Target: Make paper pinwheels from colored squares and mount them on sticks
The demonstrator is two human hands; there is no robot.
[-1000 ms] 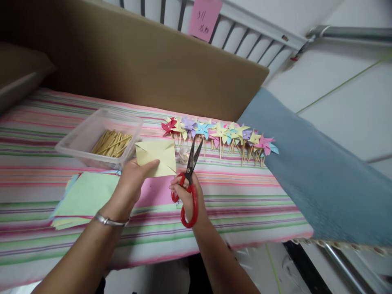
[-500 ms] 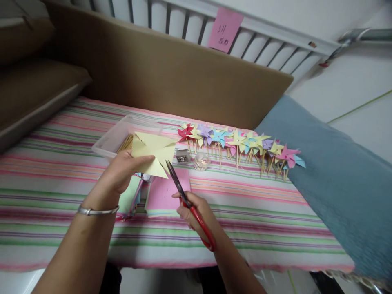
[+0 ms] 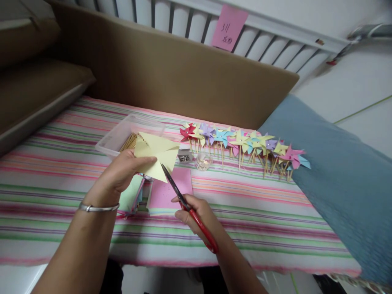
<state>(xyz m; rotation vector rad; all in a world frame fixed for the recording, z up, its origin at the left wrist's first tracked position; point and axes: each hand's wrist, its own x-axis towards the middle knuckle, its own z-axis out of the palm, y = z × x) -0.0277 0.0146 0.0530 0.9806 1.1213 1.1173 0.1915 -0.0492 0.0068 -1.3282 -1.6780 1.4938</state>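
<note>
The left hand (image 3: 118,173) pinches a yellow paper square (image 3: 156,157) by its lower left edge, holding it above the striped cloth (image 3: 260,212). The right hand (image 3: 196,214) grips red-handled scissors (image 3: 190,208), blades closed, their tip touching the paper's bottom edge.

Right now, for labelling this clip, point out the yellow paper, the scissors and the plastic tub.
yellow paper (image 3: 157,157): head view, middle of the sheet.
scissors (image 3: 173,184): head view, on the blades.
plastic tub (image 3: 118,136): head view, bare left wall.
</note>
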